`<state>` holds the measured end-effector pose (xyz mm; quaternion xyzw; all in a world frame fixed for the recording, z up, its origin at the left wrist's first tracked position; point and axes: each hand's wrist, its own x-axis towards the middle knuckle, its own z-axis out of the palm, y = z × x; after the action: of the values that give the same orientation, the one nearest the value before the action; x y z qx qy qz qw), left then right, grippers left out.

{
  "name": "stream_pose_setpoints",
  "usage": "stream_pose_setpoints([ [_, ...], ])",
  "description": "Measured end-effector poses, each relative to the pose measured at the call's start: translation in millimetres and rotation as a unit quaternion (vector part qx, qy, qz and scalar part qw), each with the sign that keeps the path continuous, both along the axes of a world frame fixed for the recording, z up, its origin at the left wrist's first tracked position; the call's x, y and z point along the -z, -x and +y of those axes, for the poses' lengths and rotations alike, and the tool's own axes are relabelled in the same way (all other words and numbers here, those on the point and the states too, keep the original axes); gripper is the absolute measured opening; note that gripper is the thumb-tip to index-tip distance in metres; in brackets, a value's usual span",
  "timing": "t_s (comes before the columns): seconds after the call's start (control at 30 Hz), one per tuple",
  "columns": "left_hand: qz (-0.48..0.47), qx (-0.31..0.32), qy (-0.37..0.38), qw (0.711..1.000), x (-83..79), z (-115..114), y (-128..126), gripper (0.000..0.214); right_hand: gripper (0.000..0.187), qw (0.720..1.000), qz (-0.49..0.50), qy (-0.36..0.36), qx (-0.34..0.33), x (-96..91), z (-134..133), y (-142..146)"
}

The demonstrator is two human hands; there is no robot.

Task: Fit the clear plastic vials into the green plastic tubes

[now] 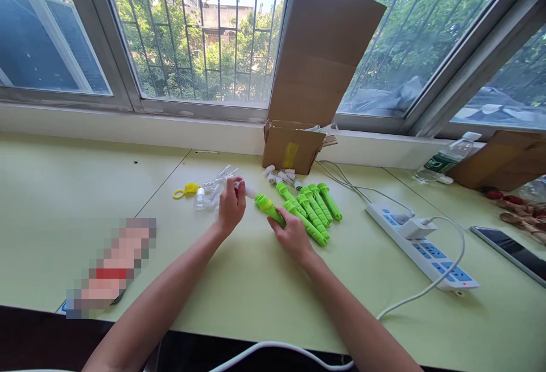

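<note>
My right hand (291, 234) is closed around the lower end of a bright green plastic tube (268, 208), held just above the pale green table (264, 281). My left hand (231, 205) pinches a small white piece (249, 191) at the tube's upper end. Right of my hands lies a row of several more green tubes (313, 208). A heap of clear plastic parts (213, 189) sits just behind my left hand, with a yellow ring piece (186, 191) to its left. Small white caps (281, 177) lie further back.
An open cardboard box (292, 145) stands against the window sill. A white power strip (422, 247) with a plugged charger and cables lies at right, a phone (512, 251) beyond it. A water bottle (447, 159) lies at the back right. A pixelated object (111, 267) rests at left.
</note>
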<state>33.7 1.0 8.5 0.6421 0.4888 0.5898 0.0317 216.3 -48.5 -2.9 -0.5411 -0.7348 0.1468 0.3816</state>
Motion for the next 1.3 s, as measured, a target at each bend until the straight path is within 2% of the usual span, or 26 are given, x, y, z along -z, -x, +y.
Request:
stream_pose_setpoints([
  [0.27,-0.044,0.084,0.036,0.995,-3.3,-0.1,-1.9,0.021,0.033,0.999,0.025,-0.002,-0.033,-0.9,-1.2,0.9],
  [0.47,-0.07,0.106,0.043,0.991,-4.6,0.9,0.5,0.021,0.04,0.999,0.021,0.003,-0.041,0.3,-1.2,1.9],
  [0.7,-0.082,0.126,0.036,0.988,-3.7,1.2,-0.5,0.021,0.037,0.999,0.012,0.0,-0.044,-1.7,-1.4,1.5],
  [1.0,-0.068,0.183,0.094,0.976,1.1,1.8,-3.5,0.022,0.033,0.999,-0.002,-0.01,-0.048,-1.3,-2.7,1.0],
  [1.3,-0.076,0.192,0.109,0.972,1.8,-0.6,-5.4,0.02,0.032,0.999,-0.017,-0.008,-0.044,-1.4,-3.0,-0.1],
])
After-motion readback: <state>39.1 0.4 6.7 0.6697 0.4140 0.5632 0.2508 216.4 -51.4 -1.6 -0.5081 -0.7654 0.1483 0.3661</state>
